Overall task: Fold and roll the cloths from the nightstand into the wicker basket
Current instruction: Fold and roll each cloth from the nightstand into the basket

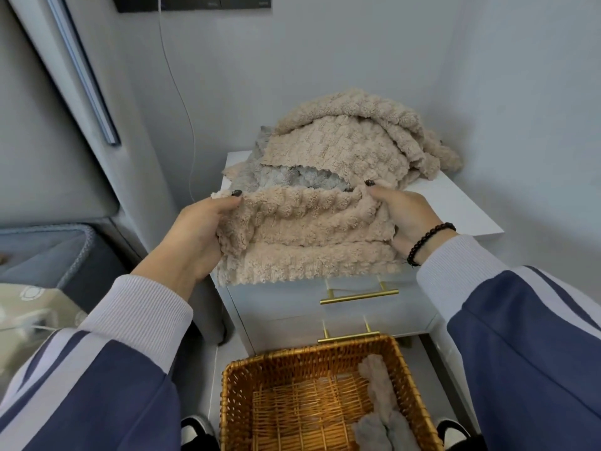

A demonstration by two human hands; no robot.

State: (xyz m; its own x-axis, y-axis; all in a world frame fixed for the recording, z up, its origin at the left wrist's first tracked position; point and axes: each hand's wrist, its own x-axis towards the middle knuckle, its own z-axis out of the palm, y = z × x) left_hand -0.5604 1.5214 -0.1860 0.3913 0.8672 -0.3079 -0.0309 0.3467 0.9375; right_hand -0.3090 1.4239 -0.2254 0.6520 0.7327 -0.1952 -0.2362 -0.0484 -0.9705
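A beige fluffy cloth (pixel 305 236) is stretched between my hands over the front edge of the white nightstand (pixel 455 203). My left hand (pixel 198 236) pinches its left top corner, and my right hand (pixel 400 216) pinches the right top corner. Behind it a pile of beige cloths (pixel 351 138) and a grey cloth (pixel 286 179) lies on the nightstand. The wicker basket (pixel 234 395) stands on the floor below, with a rolled beige cloth (pixel 377 382) and a rolled grey cloth (pixel 374 431) along its right side.
The nightstand has two drawers with gold handles (pixel 357 296). A bed corner (pixel 48 255) lies to the left and walls close in behind and to the right. A thin cable (pixel 182 102) hangs down the back wall. My shoes (pixel 198 428) flank the basket.
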